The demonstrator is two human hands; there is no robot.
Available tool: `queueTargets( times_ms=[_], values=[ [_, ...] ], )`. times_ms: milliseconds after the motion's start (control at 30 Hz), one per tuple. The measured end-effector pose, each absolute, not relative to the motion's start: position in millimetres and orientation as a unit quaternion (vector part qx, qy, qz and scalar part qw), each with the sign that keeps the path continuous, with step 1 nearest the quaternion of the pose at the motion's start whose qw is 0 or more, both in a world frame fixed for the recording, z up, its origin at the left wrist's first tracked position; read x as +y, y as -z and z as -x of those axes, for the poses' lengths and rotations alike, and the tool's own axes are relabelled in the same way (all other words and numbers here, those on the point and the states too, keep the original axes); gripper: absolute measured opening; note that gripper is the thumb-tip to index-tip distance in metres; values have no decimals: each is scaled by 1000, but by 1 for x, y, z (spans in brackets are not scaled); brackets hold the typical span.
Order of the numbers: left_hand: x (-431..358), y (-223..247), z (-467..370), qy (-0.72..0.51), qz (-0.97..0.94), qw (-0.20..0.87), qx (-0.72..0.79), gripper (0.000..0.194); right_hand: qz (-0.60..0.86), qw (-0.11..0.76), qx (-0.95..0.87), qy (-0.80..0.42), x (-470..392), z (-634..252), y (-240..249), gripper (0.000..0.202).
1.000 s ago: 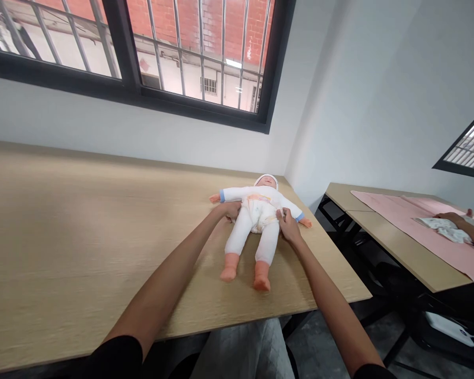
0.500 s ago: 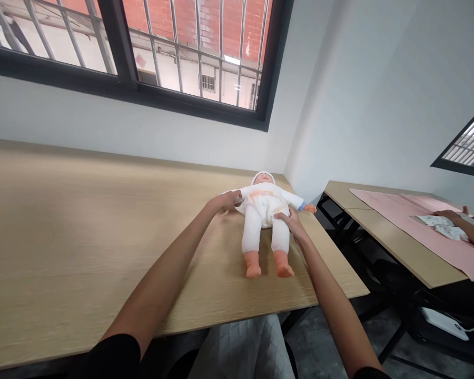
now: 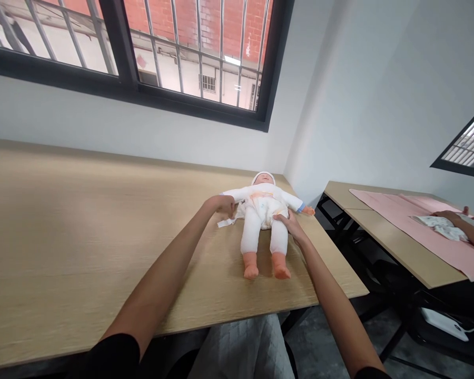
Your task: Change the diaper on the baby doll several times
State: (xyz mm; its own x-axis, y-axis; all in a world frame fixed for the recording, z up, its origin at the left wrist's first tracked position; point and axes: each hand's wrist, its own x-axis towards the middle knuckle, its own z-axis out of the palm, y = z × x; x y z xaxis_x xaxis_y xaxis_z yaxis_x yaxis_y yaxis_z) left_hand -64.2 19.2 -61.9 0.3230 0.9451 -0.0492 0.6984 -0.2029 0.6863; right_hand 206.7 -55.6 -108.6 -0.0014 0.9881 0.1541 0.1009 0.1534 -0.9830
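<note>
right, i've got the doll (image 3: 253, 223) on its back near the table's (image 3: 102, 237) right edge, head by the far right corner, feet pointing at the near edge, long axis running almost straight away from me. a diaper (image 3: 266, 209) sits at its hips, and here's what matters: a white tab (image 3: 226, 223) juts out on the table's left side of it, just below the left hand (image 3: 225, 205), far nearer that than the right. left fingers curl down; i can't tell if they're pinching anything. the right hand (image 3: 294, 226) sits part-open at the other hip, thumb over the front, grip unclear. beyond, a co-worker's hand (image 3: 450, 215) is at a patterned cloth (image 3: 452, 231) on a pink mat (image 3: 395, 210).
</note>
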Motion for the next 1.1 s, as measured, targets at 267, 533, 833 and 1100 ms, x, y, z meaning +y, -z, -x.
queueTargets(
  times_ms=[267, 533, 833, 1100],
  values=[
    [20, 71, 54, -68, -727, 368, 576, 25, 475, 501, -569, -447, -56, -205, 108, 59],
    [15, 36, 83, -119, -734, 395, 540, 26, 481, 498, -580, -430, -58, -205, 105, 56],
    [2, 27, 59, -360, -697, 441, 436, 27, 461, 506, -583, -438, -62, -202, 105, 53],
    [-5, 49, -1, -557, -603, 372, 433, 21, 446, 493, -603, -441, -62, -205, 102, 54]
  ],
)
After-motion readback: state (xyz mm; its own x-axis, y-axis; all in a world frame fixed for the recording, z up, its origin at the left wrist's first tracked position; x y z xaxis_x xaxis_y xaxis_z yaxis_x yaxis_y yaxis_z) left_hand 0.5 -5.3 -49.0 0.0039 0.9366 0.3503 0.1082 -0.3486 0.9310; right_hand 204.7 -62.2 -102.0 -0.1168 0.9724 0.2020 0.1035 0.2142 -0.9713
